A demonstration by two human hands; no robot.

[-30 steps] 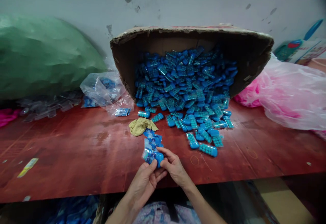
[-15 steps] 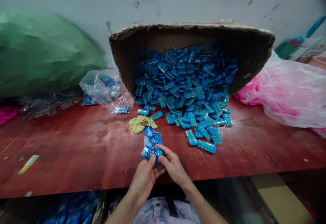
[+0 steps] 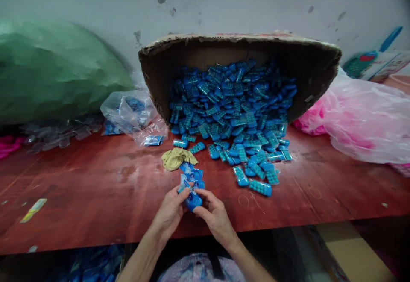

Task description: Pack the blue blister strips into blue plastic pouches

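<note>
Both hands hold one small blue plastic pack [image 3: 193, 201], tilted, above the near part of the table. My left hand [image 3: 172, 209] pinches its left side, thumb on top. My right hand [image 3: 215, 213] grips the right side between thumb and fingers. Just beyond the fingertips lie overlapping blue printed cards [image 3: 194, 174], partly covered by the hands. A crumpled yellow-green cloth [image 3: 176, 159] touches their far end. To the right, loose clear-fronted packs with teal beads [image 3: 260, 186] lie on the table.
A cardboard box [image 3: 153, 77] on its side spills a heap of blue packs [image 3: 224, 98] onto the red table [image 3: 96, 196]. Left are a big green sack [image 3: 57, 68] and a clear bag [image 3: 128, 107]. A pink-and-white plastic bag [image 3: 368, 119] lies right.
The pack between my hands has been turned and tilted. My left hand has shifted left and up, its thumb now higher on the pack. The view has tipped slightly upward.
</note>
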